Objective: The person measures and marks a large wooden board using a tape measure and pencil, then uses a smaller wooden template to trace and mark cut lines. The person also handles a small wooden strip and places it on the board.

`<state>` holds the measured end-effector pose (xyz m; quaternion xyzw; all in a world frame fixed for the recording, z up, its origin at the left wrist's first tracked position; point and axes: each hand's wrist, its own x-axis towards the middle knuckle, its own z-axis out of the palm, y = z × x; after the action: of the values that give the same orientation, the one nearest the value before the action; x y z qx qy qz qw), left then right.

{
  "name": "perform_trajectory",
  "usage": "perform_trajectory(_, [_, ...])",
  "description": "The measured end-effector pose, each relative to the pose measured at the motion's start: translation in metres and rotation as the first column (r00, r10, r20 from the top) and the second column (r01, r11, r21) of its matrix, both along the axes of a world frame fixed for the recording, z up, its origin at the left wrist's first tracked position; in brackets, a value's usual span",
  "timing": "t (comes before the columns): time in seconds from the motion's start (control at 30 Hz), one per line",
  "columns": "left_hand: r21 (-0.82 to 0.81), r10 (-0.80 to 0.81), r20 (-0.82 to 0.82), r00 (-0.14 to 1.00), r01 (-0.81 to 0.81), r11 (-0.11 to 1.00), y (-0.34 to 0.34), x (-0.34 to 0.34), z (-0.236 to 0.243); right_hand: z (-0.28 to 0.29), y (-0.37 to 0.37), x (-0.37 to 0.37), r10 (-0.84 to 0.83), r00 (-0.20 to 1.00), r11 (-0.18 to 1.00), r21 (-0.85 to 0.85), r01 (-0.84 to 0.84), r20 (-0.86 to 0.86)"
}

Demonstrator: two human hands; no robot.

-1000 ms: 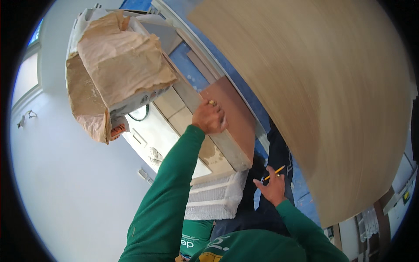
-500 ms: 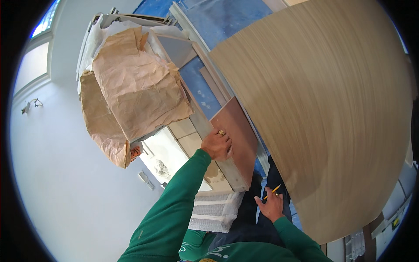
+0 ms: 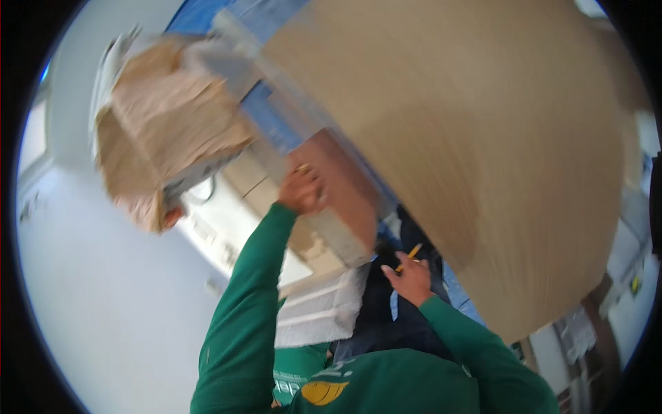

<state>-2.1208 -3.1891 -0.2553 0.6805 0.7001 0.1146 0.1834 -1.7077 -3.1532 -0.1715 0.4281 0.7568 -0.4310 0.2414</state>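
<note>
My left hand (image 3: 302,190) is closed over the upper edge of a reddish-brown board (image 3: 338,190), which stands against a pale wooden frame (image 3: 343,238). Its fingertips are partly hidden and blurred. Lower and to the right, in front of my dark trousers, my right hand (image 3: 412,281) holds a yellow pencil (image 3: 416,250) in loosely curled fingers, its thumb held out. The pencil points up to the right, apart from the board. A large wood-grain panel (image 3: 476,138) rises just beyond my right hand.
Crumpled brown paper (image 3: 172,117) covers the far left part of the framed piece. Bubble-wrapped material (image 3: 321,310) is below it, near my body. Blue sheeting (image 3: 265,21) covers the floor. A white wall (image 3: 89,290) runs along the left.
My view has swung, so the framed piece, panel and both hands sit farther left and higher, with blur. The left hand keeps its hold on the board; the right keeps the pencil.
</note>
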Motion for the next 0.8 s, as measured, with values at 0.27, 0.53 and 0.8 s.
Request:
perform_trajectory(0.27, [-0.336,-0.049,-0.523,0.851,-0.153,0.929,0.036,-0.010,-0.013,-0.137,-0.024,-0.032,-0.684,0.589,0.347,-0.519,0.782,0.431])
perform_trajectory(0.53, [-0.584,0.126,-0.441,0.888,-0.391,0.711,0.079,-0.033,-0.057,-0.167,-0.032,-0.039,-0.768,0.399,0.107,-0.514,0.851,0.501])
perform_trajectory(0.8, [-0.806,0.043,-0.229,0.973,-0.214,0.552,0.133,0.001,-0.027,-0.128,0.014,-0.001,-0.764,0.283,-0.059,-0.499,0.865,0.580])
